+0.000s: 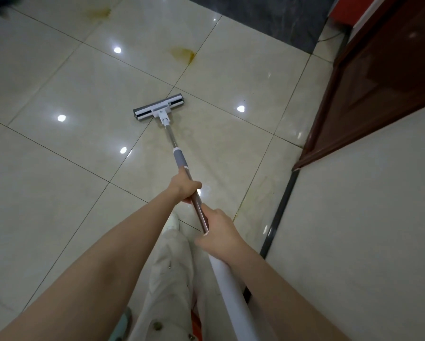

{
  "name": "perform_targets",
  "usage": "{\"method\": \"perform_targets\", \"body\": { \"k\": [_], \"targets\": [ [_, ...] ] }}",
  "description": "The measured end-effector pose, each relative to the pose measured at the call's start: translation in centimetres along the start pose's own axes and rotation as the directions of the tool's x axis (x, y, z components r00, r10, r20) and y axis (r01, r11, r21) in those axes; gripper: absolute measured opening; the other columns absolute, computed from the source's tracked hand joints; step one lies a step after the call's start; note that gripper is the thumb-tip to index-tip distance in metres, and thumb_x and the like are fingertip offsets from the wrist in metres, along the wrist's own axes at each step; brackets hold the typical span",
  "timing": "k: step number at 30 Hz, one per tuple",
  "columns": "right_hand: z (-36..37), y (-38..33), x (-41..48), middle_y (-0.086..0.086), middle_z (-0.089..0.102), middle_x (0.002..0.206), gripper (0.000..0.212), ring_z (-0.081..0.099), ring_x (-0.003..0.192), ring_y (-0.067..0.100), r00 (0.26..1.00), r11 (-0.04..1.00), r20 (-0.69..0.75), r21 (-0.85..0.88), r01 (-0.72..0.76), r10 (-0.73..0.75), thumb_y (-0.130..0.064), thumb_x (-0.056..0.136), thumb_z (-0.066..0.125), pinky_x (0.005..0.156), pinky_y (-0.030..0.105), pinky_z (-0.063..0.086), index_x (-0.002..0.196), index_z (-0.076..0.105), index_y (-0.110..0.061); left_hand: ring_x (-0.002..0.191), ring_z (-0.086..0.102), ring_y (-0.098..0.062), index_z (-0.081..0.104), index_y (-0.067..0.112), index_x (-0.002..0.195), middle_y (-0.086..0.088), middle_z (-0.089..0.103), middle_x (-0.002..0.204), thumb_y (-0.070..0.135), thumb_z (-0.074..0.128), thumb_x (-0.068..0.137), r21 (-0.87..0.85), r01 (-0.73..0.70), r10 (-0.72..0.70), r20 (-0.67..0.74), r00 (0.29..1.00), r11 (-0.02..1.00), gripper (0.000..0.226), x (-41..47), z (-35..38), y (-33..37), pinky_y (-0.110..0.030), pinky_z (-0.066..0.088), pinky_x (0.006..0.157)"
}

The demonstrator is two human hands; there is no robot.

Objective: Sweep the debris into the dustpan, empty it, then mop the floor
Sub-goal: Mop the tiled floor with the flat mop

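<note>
Evidently mopping is in hand: the left hand (pixel 185 187), ahead, and the right hand (pixel 220 231) both have fingers (pixel 194 186) curled round the pole (pixel 170 134). The mop head (pixel 158 108) lies flat on the floor (pixel 59 168), short of a yellow stain (pixel 184 54); I judge a forward push comes next.

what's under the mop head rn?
The mop head lies flat on the cream tile floor, across a grout line. The tile directly beneath is covered; the yellow stain sits beyond it, uncovered.

Glossy tiled floor (pixel 46 193), mop head (pixel 158 108), yellowish stains (pixel 184 53)
</note>
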State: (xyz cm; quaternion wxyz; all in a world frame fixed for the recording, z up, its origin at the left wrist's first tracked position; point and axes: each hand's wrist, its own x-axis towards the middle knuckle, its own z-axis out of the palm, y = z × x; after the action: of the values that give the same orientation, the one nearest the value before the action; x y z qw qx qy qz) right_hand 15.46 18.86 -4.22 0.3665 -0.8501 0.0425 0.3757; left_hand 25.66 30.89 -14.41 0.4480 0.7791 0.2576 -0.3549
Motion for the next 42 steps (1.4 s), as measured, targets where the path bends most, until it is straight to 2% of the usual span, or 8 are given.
{"method": "perform_targets", "body": {
  "k": [4, 8, 12, 21, 26, 32, 36, 42],
  "targets": [
    [0.3, 0.5, -3.6, 0.002, 0.043, 0.113, 0.077, 0.05, 0.099, 0.021, 0.991, 1.0, 0.134, -0.027, -0.003, 0.006, -0.022, 0.084, 0.061, 0.083, 0.032, 0.048, 0.149, 0.02, -0.032, 0.072, 0.063, -0.029, 0.032, 0.013, 0.133, -0.02, 0.053, 0.109, 0.012, 0.064, 0.081, 0.086, -0.005, 0.007, -0.02, 1.0, 0.996, 0.061, -2.2, 0.6, -1.3, -0.036, 0.057, 0.05],
    [0.9, 0.4, -6.4, 0.004, 0.039, 0.133, 0.092, 0.052, 0.109, 0.024, 0.988, 0.99, 0.144, -0.138, -0.038, 0.058, -0.018, 0.088, 0.058, 0.088, 0.03, 0.044, 0.154, -0.003, -0.038, 0.076, 0.062, -0.028, 0.03, 0.013, 0.139, -0.019, 0.049, 0.113, 0.017, 0.063, 0.081, 0.158, -0.023, 0.028, -0.033, 0.999, 0.987, 0.067, -4.1, 1.8, -2.2, -0.028, 0.05, 0.042],
    [0.9, 0.1, -8.0, 0.007, 0.038, 0.123, 0.089, 0.046, 0.084, 0.022, 0.995, 0.978, 0.059, -0.194, -0.072, 0.085, -0.011, 0.09, 0.054, 0.074, 0.03, 0.042, 0.153, -0.003, -0.035, 0.082, 0.065, -0.036, 0.026, 0.02, 0.143, -0.02, 0.047, 0.113, 0.016, 0.063, 0.079, 0.139, -0.017, 0.018, -0.006, 1.0, 0.99, 0.074, -5.8, 2.7, -1.8, -0.042, 0.06, 0.056],
    [-1.1, -0.5, -11.0, 0.006, 0.046, 0.1, 0.075, 0.057, 0.094, 0.031, 0.985, 0.965, 0.026, -0.204, -0.164, 0.173, -0.012, 0.086, 0.054, 0.072, 0.035, 0.046, 0.15, 0.015, -0.026, 0.086, 0.065, -0.032, 0.023, 0.021, 0.141, -0.02, 0.053, 0.112, 0.006, 0.058, 0.081, -0.03, -0.005, 0.006, 0.039, 0.999, 1.0, 0.072, -9.1, 3.3, -0.5, -0.038, 0.059, 0.06],
    [-0.6, -1.4, -11.7, 0.003, 0.049, 0.097, 0.044, 0.051, 0.084, 0.025, 0.98, 0.977, -0.074, -0.097, -0.191, 0.184, -0.013, 0.087, 0.053, 0.071, 0.033, 0.048, 0.129, 0.043, -0.02, 0.062, 0.064, -0.025, 0.027, 0.013, 0.139, -0.021, 0.052, 0.114, 0.004, 0.045, 0.084, -0.076, -0.008, -0.001, -0.113, 0.994, 0.997, 0.059, -9.8, 3.8, 0.0, -0.033, 0.055, 0.052],
    [-1.3, -1.7, -11.3, 0.003, 0.052, 0.096, 0.038, 0.053, 0.084, 0.026, 0.982, 0.981, -0.114, -0.104, -0.163, 0.151, -0.015, 0.082, 0.056, 0.066, 0.029, 0.044, 0.119, 0.05, -0.02, 0.06, 0.065, -0.027, 0.042, 0.006, 0.127, -0.023, 0.053, 0.114, 0.006, 0.046, 0.08, -0.017, -0.025, 0.021, -0.207, 0.978, 1.0, 0.047, -9.6, 3.9, 1.2, -0.031, 0.054, 0.05],
    [-1.5, -1.8, -11.6, 0.004, 0.051, 0.089, 0.018, 0.05, 0.078, 0.027, 0.984, 0.985, -0.132, -0.108, -0.134, 0.12, -0.016, 0.081, 0.05, 0.059, 0.028, 0.037, 0.097, 0.044, -0.02, 0.074, 0.067, -0.036, 0.042, 0.006, 0.125, -0.024, 0.052, 0.112, 0.01, 0.046, 0.076, 0.048, -0.019, 0.029, -0.225, 0.974, 0.999, 0.05, -9.5, 4.3, 1.4, -0.045, 0.06, 0.066],
    [-1.9, -2.6, -11.9, 0.004, 0.048, 0.087, 0.019, 0.046, 0.075, 0.027, 0.983, 0.988, -0.157, -0.1, -0.116, 0.1, -0.013, 0.082, 0.05, 0.046, 0.026, 0.028, 0.098, 0.043, -0.02, 0.083, 0.066, -0.039, 0.038, 0.005, 0.128, -0.023, 0.046, 0.115, 0.01, 0.045, 0.08, 0.149, -0.011, 0.046, -0.23, 0.972, 0.989, 0.049, -9.6, 4.1, 2.0, -0.047, 0.058, 0.077]
  ]
}}
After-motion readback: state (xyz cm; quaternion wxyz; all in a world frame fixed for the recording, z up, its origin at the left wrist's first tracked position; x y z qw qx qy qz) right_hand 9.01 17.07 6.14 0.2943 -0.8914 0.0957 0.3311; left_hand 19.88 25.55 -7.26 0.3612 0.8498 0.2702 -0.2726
